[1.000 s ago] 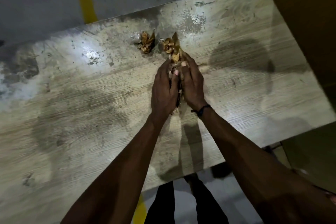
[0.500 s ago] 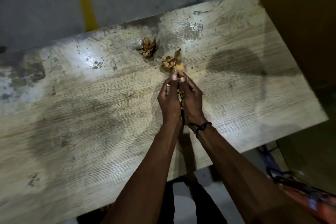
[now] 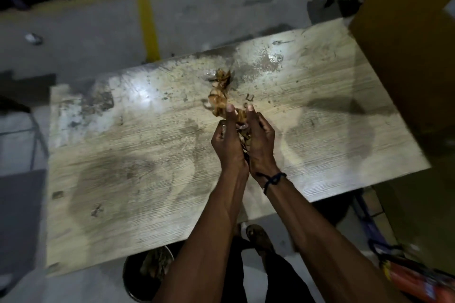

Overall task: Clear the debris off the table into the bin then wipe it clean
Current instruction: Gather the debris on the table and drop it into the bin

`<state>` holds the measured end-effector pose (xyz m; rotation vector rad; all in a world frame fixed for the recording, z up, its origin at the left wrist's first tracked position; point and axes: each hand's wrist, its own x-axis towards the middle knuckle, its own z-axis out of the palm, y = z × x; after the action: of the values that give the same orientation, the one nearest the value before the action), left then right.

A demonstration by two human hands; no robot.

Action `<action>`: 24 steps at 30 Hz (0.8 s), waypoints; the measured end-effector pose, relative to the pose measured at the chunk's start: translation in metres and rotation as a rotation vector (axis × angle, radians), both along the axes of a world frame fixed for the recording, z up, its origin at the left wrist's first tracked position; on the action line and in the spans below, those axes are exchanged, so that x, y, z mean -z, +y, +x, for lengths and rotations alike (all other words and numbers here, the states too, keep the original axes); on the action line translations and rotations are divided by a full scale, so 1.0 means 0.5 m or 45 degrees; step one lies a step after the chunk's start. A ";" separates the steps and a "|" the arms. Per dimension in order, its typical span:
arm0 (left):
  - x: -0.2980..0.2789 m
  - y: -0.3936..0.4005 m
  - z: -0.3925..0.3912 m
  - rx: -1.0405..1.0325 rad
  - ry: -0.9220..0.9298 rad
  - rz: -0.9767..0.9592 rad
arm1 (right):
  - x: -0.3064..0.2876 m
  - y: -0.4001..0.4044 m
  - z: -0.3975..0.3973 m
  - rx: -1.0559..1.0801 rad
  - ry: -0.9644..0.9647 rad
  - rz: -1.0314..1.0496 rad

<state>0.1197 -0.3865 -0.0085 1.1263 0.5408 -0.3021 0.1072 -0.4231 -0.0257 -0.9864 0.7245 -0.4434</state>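
Bin (image 3: 145,275) sits on the floor just under the counter's (image 3: 123,179) near edge, already part-filled. Since a second ago we've lifted both hands off the surface toward us. Left hand (image 3: 227,145) and right hand (image 3: 261,140) are cupped together, fingers curled round a clump of debris (image 3: 221,103), some sticking out above. One dry scrap (image 3: 222,76) remains further back. Next: dump, then wipe.

1 head view, steeply down over the table (image 3: 147,155), close.
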 end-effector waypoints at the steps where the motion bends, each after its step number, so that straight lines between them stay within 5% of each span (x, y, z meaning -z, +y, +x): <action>1: -0.018 0.007 -0.005 -0.019 0.009 0.001 | -0.018 0.008 -0.006 -0.010 -0.010 0.021; 8: -0.112 0.054 -0.061 -0.182 -0.028 0.013 | -0.132 0.053 -0.057 -0.164 -0.057 0.132; 13: -0.158 0.103 -0.115 -0.264 -0.181 0.106 | -0.184 0.092 -0.101 -0.334 -0.131 -0.022; 24: -0.245 0.270 -0.237 -0.589 -0.336 -0.057 | -0.249 0.258 -0.190 -0.717 -0.257 0.053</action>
<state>0.0013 -0.2514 0.1140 0.9476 0.5390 0.2315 0.0121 -0.2942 0.0989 -1.0396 0.2517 -0.0325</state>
